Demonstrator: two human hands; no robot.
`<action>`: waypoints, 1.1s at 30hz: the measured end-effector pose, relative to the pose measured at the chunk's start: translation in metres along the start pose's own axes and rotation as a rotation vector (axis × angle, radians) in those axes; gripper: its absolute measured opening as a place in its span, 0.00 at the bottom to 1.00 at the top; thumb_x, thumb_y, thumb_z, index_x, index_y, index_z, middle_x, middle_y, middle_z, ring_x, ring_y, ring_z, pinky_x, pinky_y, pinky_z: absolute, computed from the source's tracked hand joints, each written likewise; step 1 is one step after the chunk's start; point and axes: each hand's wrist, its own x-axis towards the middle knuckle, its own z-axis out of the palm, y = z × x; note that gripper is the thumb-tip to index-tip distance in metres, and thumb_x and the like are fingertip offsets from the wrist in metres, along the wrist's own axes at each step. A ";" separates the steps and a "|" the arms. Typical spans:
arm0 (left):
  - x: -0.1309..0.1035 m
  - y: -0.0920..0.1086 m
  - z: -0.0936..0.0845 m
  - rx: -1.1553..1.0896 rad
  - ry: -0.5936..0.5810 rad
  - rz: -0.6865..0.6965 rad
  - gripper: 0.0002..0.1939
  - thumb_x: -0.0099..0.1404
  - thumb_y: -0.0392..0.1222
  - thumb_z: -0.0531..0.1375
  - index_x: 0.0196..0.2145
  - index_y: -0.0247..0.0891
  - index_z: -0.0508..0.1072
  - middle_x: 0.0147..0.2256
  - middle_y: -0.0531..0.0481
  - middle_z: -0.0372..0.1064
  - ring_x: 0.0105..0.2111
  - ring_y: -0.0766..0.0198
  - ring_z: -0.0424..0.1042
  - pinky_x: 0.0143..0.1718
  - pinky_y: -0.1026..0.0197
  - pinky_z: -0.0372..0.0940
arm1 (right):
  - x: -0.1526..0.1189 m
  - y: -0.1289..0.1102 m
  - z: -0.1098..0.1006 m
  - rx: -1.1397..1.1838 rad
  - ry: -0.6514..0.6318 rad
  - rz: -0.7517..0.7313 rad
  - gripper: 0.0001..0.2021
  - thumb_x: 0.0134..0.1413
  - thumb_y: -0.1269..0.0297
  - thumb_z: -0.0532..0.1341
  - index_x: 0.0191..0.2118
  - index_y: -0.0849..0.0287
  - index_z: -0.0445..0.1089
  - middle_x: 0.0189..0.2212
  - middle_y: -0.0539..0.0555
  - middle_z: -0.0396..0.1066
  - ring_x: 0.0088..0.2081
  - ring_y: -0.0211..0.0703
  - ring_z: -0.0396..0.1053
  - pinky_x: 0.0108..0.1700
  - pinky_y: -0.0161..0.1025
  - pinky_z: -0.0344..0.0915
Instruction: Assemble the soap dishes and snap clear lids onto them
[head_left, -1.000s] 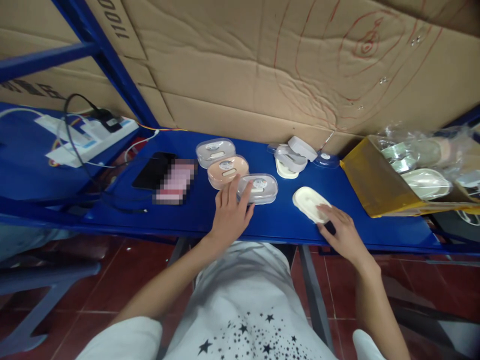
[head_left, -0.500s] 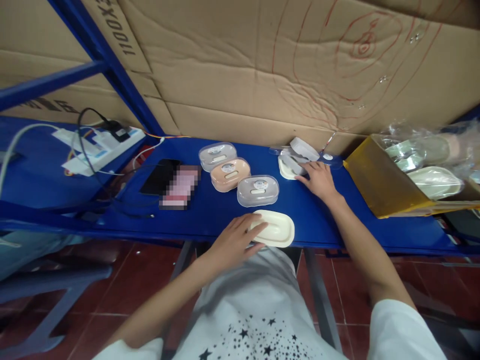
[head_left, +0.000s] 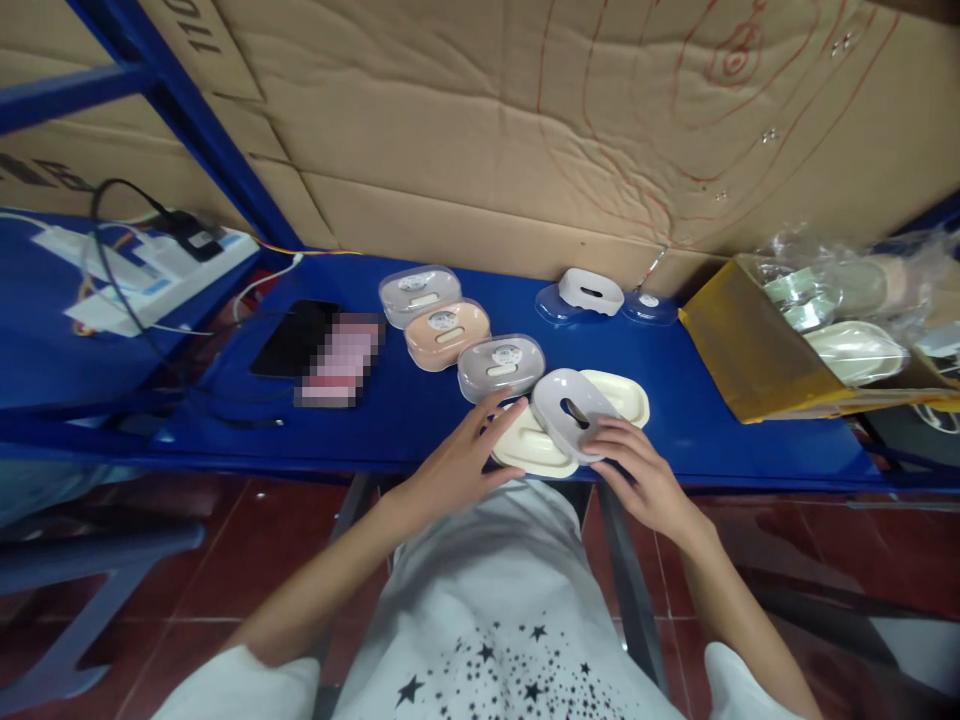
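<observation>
My left hand (head_left: 480, 440) grips the left end of a cream oval soap dish tray (head_left: 525, 452) at the table's front edge, thumb on the near side and fingers on the far side. My right hand (head_left: 637, 470) is closed on the right rim of a grey oval soap dish insert (head_left: 556, 400) with a slot in its middle. This insert is tilted and overlaps the cream tray. Behind it, partly covered, lies a second cream tray (head_left: 636, 397). Just beyond my left hand stands a lidded grey soap dish (head_left: 487, 380).
Further left are a peach lidded dish (head_left: 427, 350) and another grey one (head_left: 397, 305). A white slotted insert (head_left: 577, 285) rests by clear lids (head_left: 651, 310) at the back. An open carton (head_left: 724, 350) stands right. A phone (head_left: 281, 345) and power strip (head_left: 217, 255) lie left.
My right hand has come back toward me from the rear of the table with the grey insert. The second cream tray has moved near the first. My left hand stays at the first tray.
</observation>
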 end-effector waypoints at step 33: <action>-0.016 0.002 0.001 0.175 0.086 -0.029 0.22 0.76 0.56 0.63 0.60 0.43 0.73 0.73 0.37 0.51 0.67 0.42 0.68 0.63 0.43 0.74 | 0.067 0.127 -0.049 -0.521 -0.026 0.182 0.23 0.76 0.59 0.50 0.68 0.55 0.70 0.68 0.63 0.70 0.71 0.63 0.65 0.70 0.69 0.60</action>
